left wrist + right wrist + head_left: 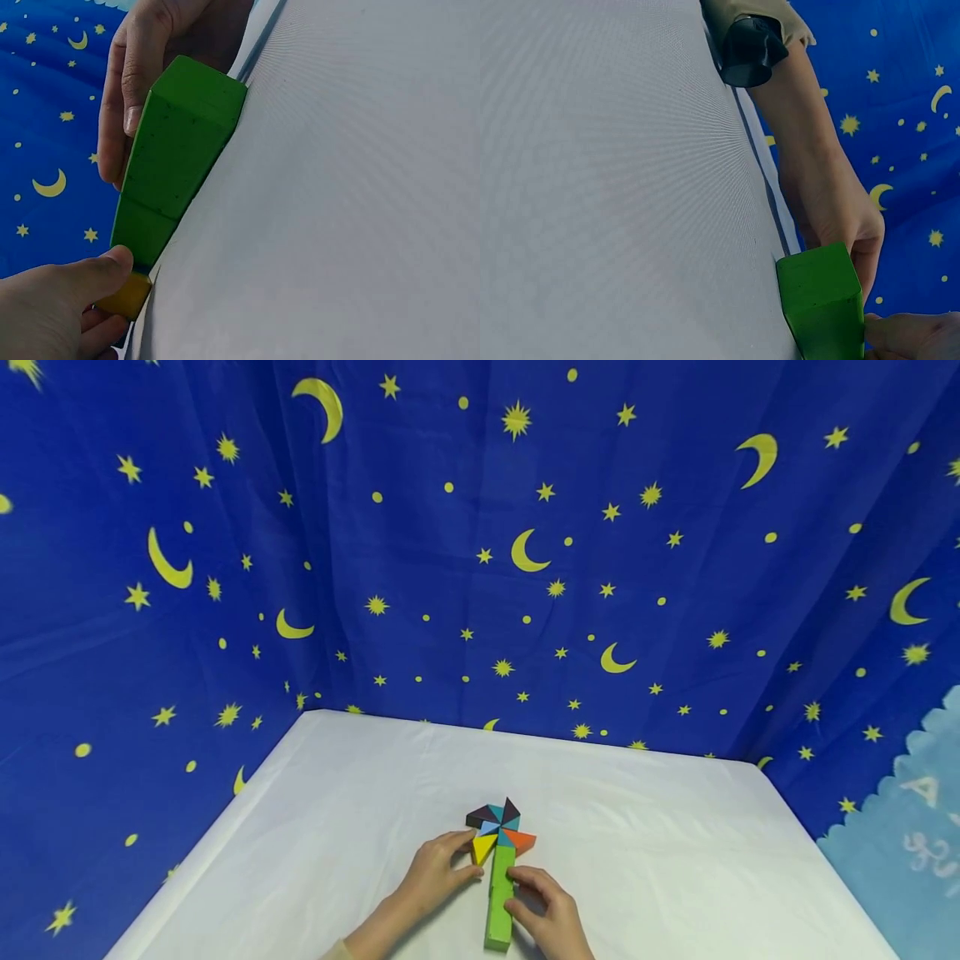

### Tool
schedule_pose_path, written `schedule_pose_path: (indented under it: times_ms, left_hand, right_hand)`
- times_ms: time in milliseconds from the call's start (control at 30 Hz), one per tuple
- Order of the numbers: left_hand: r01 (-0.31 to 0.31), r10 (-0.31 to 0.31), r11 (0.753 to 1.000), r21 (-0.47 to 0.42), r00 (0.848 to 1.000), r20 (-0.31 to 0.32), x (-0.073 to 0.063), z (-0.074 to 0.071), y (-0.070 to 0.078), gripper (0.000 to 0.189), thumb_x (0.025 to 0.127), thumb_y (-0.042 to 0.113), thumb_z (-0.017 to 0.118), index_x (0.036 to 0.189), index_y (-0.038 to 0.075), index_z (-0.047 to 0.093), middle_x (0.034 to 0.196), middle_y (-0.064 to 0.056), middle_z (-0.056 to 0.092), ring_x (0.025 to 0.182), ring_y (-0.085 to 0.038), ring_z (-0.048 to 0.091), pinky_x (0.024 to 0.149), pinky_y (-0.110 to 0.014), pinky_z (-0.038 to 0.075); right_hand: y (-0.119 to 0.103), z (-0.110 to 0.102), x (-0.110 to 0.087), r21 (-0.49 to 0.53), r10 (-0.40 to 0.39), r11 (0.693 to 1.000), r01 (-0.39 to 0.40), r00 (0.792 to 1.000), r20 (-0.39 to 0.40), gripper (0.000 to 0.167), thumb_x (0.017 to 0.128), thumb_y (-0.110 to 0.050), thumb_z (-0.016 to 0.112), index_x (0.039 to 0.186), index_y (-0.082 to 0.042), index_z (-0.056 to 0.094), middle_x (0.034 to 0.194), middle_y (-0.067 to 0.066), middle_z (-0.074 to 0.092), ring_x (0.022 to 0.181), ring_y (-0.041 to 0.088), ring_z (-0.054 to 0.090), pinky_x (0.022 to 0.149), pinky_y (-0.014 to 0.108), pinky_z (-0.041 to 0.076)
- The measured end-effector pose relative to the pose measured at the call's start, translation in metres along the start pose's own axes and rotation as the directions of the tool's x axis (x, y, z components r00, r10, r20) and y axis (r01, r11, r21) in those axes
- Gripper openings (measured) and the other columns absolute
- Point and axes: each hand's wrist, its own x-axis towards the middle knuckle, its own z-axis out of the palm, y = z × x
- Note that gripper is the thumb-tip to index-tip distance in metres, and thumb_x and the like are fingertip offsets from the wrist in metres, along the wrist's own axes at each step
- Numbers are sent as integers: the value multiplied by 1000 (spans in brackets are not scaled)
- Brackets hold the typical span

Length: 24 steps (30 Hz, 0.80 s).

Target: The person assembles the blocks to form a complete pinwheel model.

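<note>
A pinwheel-shaped figure of blocks lies on the white table. Its long green stem [500, 893] is two green blocks end to end. Around the top sit a yellow triangular block [483, 848], an orange triangular block [521, 841], dark triangular blocks [480, 816] and blue pieces [507, 837]. My left hand [438, 870] pinches the yellow block between thumb and fingers, left of the stem. On the stem's right side, my right hand [549, 910] touches the green blocks with thumb and forefinger, both on that same side. The left wrist view shows the green stem [180, 150] large.
A white cloth [360, 793] covers the table. Blue curtains [450, 568] with yellow moons and stars stand behind and at the sides. A light-blue patch with pale lettering [915, 835] is at the right. A sleeve with a dark device [751, 56] shows in the right wrist view.
</note>
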Motion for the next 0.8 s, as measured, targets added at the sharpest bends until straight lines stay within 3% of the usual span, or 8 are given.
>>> schedule_pose_path:
  times_ms: [233, 467, 800]
  left_hand:
    - [30, -30, 1000, 5, 999, -20, 5, 6, 0, 59, 74, 28, 80, 121, -2, 60, 110, -12, 65, 95, -20, 64, 87, -41, 51]
    - [8, -9, 1000, -23, 999, -51, 7, 10, -3, 61, 72, 32, 79, 120, -1, 61, 105, -9, 66, 86, -13, 64, 85, -40, 52]
    - [-28, 24, 999, -43, 996, -87, 9, 11, -4, 43, 77, 16, 77, 115, -1, 64, 96, -5, 67, 81, -13, 65, 78, -39, 53]
  right_hand:
    - [1, -1, 1, -15, -23, 1000, 23, 1000, -6, 41, 81, -19, 74, 118, -3, 62, 117, 8, 61, 111, 25, 57, 92, 22, 47]
    - [-1, 0, 2, 4, -11, 1000, 11, 1000, -2, 43, 81, -19, 75, 118, -3, 62, 118, 9, 60, 113, 28, 56, 92, 23, 47]
    - [0, 0, 3, 1, -17, 1000, 17, 1000, -5, 41, 81, -19, 74, 118, -3, 62, 117, 9, 60, 112, 26, 56, 92, 22, 47]
